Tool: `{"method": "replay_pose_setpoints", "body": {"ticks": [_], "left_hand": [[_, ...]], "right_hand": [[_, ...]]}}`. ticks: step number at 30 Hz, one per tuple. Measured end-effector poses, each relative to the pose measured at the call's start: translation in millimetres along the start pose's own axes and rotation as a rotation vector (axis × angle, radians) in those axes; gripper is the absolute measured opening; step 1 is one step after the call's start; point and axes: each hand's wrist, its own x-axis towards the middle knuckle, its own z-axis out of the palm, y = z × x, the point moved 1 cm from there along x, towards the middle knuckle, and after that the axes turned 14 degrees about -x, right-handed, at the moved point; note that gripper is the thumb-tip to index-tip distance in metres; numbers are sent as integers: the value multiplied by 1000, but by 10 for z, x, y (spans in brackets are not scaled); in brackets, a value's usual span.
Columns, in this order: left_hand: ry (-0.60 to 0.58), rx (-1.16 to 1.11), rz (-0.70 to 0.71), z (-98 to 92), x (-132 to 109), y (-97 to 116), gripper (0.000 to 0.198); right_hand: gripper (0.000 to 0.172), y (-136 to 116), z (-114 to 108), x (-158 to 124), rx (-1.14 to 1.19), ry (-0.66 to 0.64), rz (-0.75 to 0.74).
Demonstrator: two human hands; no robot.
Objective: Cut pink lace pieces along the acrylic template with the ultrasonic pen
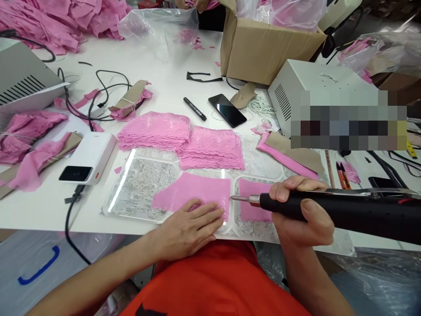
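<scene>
My left hand (189, 226) lies flat with fingers stretched out, pressing on a pink fabric piece (194, 191) that rests on a clear glass plate (138, 188). My right hand (304, 215) is wrapped round a black hot-cutting tool (345, 210). The tool's metal tip (234, 198) touches the right edge of that fabric piece. A second pink piece (251, 202) lies just right of the tip, partly under my right hand. Two stacks of pink lace (184, 138) sit behind the plate.
A white power bank (88, 158) with a black cable lies at left. A black phone (226, 109) and marker (194, 108) sit further back. A cardboard box (263, 48), a white machine housing (315, 87), pink fabric heaps (62, 19) and small orange snips (342, 175) surround the work area.
</scene>
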Motion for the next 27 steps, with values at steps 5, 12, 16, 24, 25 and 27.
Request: {"method": "replay_pose_setpoints", "body": {"ticks": [5, 12, 16, 24, 25, 27], "left_hand": [[13, 4, 13, 1, -2, -13, 30], [22, 4, 7, 22, -25, -14, 30], [11, 0, 2, 28, -36, -15, 31], [30, 4, 6, 41, -41, -22, 31], [35, 2, 5, 42, -42, -22, 30], [33, 0, 1, 43, -45, -21, 30]], "right_hand": [[13, 28, 22, 25, -13, 41, -40], [12, 57, 60, 68, -38, 48, -39], [12, 70, 66, 74, -31, 43, -45], [8, 71, 66, 64, -79, 17, -57], [7, 72, 72, 68, -80, 17, -64], [7, 76, 85, 80, -83, 18, -73]]}}
